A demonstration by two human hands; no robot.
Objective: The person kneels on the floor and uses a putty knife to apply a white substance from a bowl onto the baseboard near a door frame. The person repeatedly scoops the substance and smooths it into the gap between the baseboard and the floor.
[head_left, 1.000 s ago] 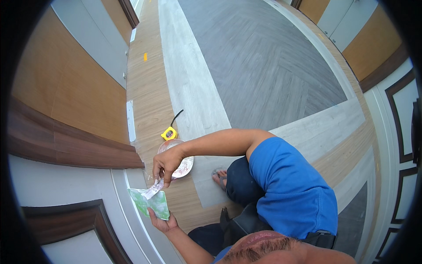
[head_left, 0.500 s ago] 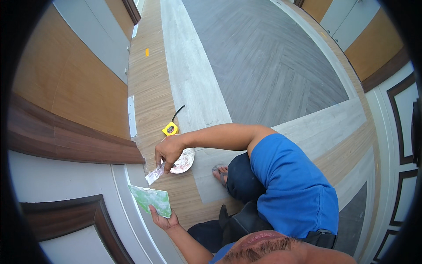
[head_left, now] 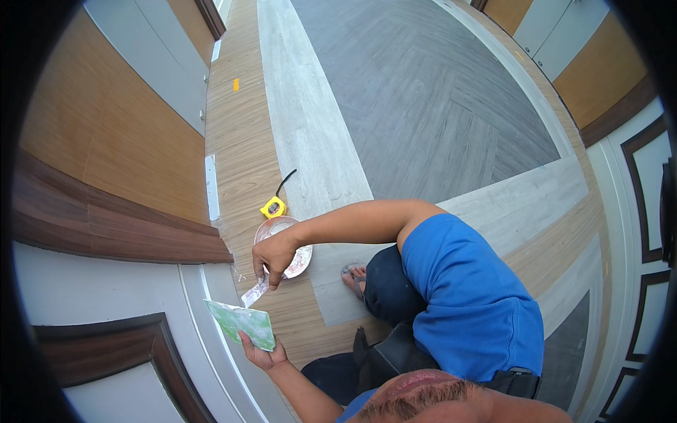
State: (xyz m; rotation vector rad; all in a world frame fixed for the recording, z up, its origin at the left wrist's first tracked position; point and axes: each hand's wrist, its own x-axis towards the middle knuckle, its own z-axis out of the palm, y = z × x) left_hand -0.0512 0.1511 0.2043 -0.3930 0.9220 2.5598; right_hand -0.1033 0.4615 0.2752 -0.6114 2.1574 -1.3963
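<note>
My right hand (head_left: pixel 273 255) grips a small putty knife (head_left: pixel 252 293) smeared with white filler. Its blade points down-left, just above the upper edge of a green board (head_left: pixel 242 324). My left hand (head_left: pixel 259 354) holds that board from below, tilted beside the white wall panel (head_left: pixel 106 289). Directly behind my right hand a shallow bowl of white filler (head_left: pixel 302 259) sits on the wood-pattern floor, partly hidden by the hand.
A yellow tape measure (head_left: pixel 273 207) lies just beyond the bowl, with a black strap (head_left: pixel 285 181) past it. Dark wood trim (head_left: pixel 120 233) runs along the wall on the left. My sandalled foot (head_left: pixel 352 275) rests to the right of the bowl.
A second ago the knife touched the green board. My right hand then lifted it toward the bowl, and the blade now hovers near the board's top edge. The board sits slightly lower.
</note>
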